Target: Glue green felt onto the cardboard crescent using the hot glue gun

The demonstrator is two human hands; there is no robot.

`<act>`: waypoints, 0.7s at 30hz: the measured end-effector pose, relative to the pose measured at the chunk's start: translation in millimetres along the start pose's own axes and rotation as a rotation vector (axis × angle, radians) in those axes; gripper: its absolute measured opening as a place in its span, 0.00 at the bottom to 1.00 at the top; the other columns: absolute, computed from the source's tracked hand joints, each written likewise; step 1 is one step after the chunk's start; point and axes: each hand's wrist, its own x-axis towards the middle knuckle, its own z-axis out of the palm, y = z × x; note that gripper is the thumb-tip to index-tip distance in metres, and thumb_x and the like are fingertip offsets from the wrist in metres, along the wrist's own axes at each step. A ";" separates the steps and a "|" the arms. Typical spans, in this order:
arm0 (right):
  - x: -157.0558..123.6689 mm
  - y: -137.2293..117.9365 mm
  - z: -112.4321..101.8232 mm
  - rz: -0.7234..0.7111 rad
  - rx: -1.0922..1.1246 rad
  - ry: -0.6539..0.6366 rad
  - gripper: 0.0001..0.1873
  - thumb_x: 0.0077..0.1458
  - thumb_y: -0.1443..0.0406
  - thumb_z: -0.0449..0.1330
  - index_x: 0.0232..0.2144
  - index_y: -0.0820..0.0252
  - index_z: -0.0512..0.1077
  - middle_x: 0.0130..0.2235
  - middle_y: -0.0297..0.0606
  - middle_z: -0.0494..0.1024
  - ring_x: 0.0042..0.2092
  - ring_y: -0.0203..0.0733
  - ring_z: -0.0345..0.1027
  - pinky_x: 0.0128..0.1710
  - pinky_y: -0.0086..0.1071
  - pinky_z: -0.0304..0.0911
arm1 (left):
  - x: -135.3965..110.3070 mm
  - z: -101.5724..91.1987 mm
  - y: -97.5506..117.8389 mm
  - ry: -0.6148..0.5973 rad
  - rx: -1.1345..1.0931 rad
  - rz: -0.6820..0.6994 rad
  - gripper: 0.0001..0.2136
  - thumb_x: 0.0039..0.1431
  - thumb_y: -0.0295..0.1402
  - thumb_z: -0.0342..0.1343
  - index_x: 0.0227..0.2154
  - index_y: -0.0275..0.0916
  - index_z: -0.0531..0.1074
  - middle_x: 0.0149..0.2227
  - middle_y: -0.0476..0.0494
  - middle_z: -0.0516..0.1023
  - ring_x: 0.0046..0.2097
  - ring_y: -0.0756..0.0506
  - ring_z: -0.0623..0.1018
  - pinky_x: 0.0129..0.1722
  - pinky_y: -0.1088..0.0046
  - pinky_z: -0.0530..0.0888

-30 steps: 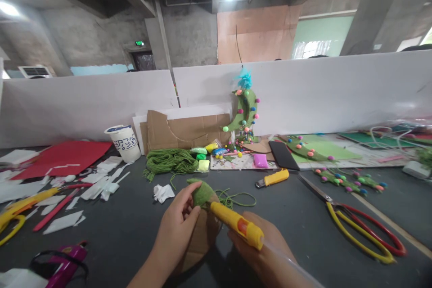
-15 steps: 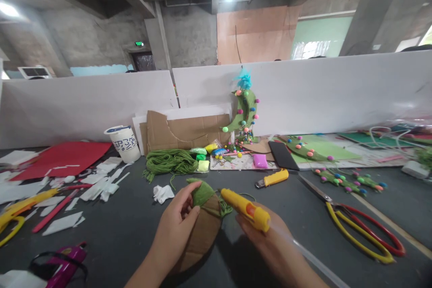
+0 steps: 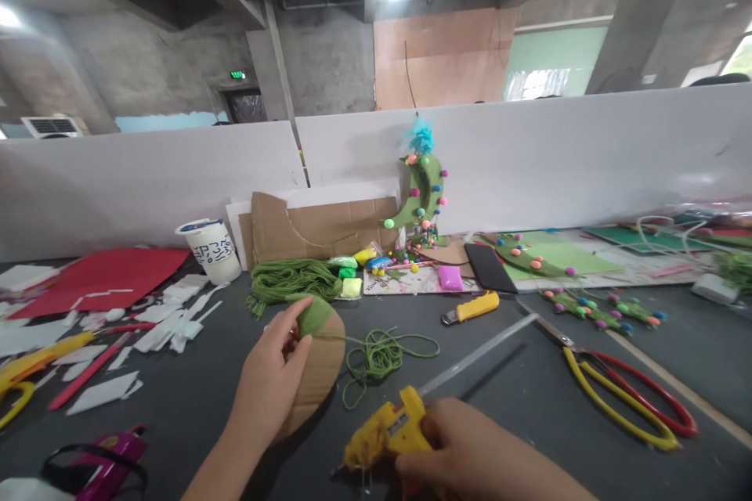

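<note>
My left hand (image 3: 271, 380) grips a curved brown cardboard piece (image 3: 317, 376) whose top is wound with green yarn (image 3: 314, 315). A strand runs from it to a loose coil of green yarn (image 3: 379, 352) on the dark table. My right hand (image 3: 470, 454) is closed round a yellow hot glue gun (image 3: 388, 430), held low near the table, nozzle pointing left and down, with a clear glue stick (image 3: 475, 355) sticking out behind it.
Large scissors with red and yellow handles (image 3: 623, 399) lie at the right, a yellow utility knife (image 3: 473, 307) ahead. A green yarn bundle (image 3: 294, 280), a paper cup (image 3: 210, 249), cardboard (image 3: 329, 223), red paper (image 3: 106, 274) and a decorated green crescent (image 3: 424, 188) stand further back. White scraps lie left.
My right hand has swung the glue gun away from the cardboard piece and lowered it toward the table. My left hand has shifted the piece left and up; the loose yarn coil now shows.
</note>
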 end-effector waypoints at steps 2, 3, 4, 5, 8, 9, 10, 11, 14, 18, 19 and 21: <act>2.5 -0.3 0.3 -0.013 -0.238 0.120 0.16 0.46 0.55 0.59 0.19 0.61 0.74 0.18 0.34 0.71 0.21 0.39 0.64 0.18 0.28 0.47 | -4.5 0.2 5.9 -0.045 -0.080 -0.015 0.19 0.58 0.33 0.49 0.53 0.49 0.65 0.32 0.52 0.68 0.32 0.47 0.74 0.35 0.72 0.69; 3.5 -1.2 -0.6 -0.030 -0.336 0.200 0.18 0.47 0.53 0.59 0.17 0.61 0.72 0.18 0.36 0.70 0.21 0.40 0.63 0.19 0.29 0.48 | -7.1 0.6 9.6 -0.085 -0.143 -0.036 0.20 0.58 0.33 0.50 0.53 0.49 0.65 0.32 0.52 0.69 0.32 0.47 0.74 0.35 0.73 0.69; 4.0 -2.7 -2.1 -0.059 -0.399 0.295 0.20 0.49 0.53 0.58 0.15 0.60 0.70 0.18 0.37 0.70 0.22 0.41 0.63 0.20 0.31 0.49 | -9.9 1.0 13.6 -0.130 -0.212 -0.059 0.20 0.57 0.34 0.50 0.53 0.49 0.65 0.32 0.52 0.70 0.33 0.46 0.75 0.35 0.73 0.70; 4.0 -4.7 -3.8 -0.102 -0.409 0.396 0.19 0.51 0.54 0.57 0.15 0.60 0.68 0.20 0.38 0.71 0.24 0.43 0.64 0.23 0.32 0.52 | -12.8 1.5 17.8 -0.178 -0.275 -0.081 0.19 0.57 0.34 0.51 0.53 0.49 0.65 0.32 0.52 0.72 0.34 0.46 0.75 0.36 0.73 0.70; 1.2 -11.7 -7.0 -0.296 -0.109 0.575 0.03 0.51 0.65 0.56 0.30 0.58 0.69 0.35 0.39 0.75 0.39 0.44 0.68 0.38 0.33 0.59 | -21.6 3.5 30.0 -0.300 -0.413 -0.106 0.20 0.57 0.33 0.51 0.53 0.48 0.65 0.37 0.49 0.76 0.37 0.45 0.77 0.39 0.72 0.71; 0.2 -13.5 -6.6 -0.356 0.042 0.553 0.10 0.49 0.69 0.57 0.37 0.57 0.67 0.41 0.38 0.74 0.45 0.43 0.66 0.45 0.33 0.58 | -24.3 4.3 33.4 -0.335 -0.446 -0.105 0.19 0.57 0.33 0.51 0.53 0.47 0.65 0.40 0.48 0.77 0.40 0.45 0.77 0.41 0.71 0.71; -0.4 -14.7 -5.4 -0.400 0.186 0.486 0.18 0.48 0.71 0.57 0.44 0.55 0.64 0.46 0.37 0.73 0.49 0.41 0.64 0.49 0.32 0.56 | -26.8 5.2 36.2 -0.360 -0.456 -0.094 0.19 0.57 0.32 0.51 0.52 0.47 0.66 0.42 0.47 0.77 0.41 0.44 0.77 0.42 0.71 0.71; -0.5 -15.2 -3.4 -0.434 0.303 0.398 0.25 0.47 0.71 0.57 0.49 0.54 0.60 0.48 0.36 0.71 0.51 0.39 0.63 0.50 0.31 0.54 | -28.9 6.1 38.3 -0.370 -0.448 -0.069 0.19 0.56 0.31 0.51 0.52 0.47 0.67 0.42 0.47 0.77 0.42 0.44 0.78 0.43 0.72 0.71; 1.8 -13.1 3.3 -0.408 0.443 0.263 0.25 0.48 0.70 0.57 0.49 0.55 0.58 0.33 0.28 0.70 0.36 0.37 0.66 0.38 0.27 0.59 | -33.0 8.8 40.7 -0.368 -0.353 0.031 0.19 0.56 0.28 0.50 0.50 0.49 0.68 0.42 0.48 0.77 0.41 0.46 0.77 0.42 0.73 0.71; 3.2 -10.2 2.8 -0.319 0.208 0.335 0.06 0.49 0.70 0.57 0.32 0.57 0.66 0.19 0.21 0.55 0.22 0.33 0.52 0.22 0.26 0.46 | -34.4 12.2 39.0 -0.361 -0.218 0.111 0.20 0.57 0.26 0.49 0.51 0.51 0.68 0.44 0.47 0.76 0.43 0.45 0.76 0.43 0.71 0.71; 2.6 -10.5 1.0 -0.325 0.145 0.327 0.03 0.50 0.70 0.57 0.29 0.57 0.68 0.19 0.22 0.56 0.22 0.33 0.52 0.22 0.26 0.45 | -34.6 13.1 38.5 -0.372 -0.210 0.117 0.20 0.57 0.25 0.49 0.51 0.51 0.68 0.46 0.47 0.75 0.44 0.45 0.76 0.44 0.70 0.71; 1.0 -12.1 -2.7 -0.362 0.082 0.342 0.05 0.51 0.70 0.55 0.26 0.58 0.69 0.20 0.25 0.62 0.24 0.33 0.56 0.25 0.25 0.49 | -35.1 14.6 37.9 -0.392 -0.211 0.126 0.21 0.56 0.25 0.49 0.51 0.52 0.68 0.48 0.47 0.75 0.46 0.45 0.75 0.45 0.70 0.71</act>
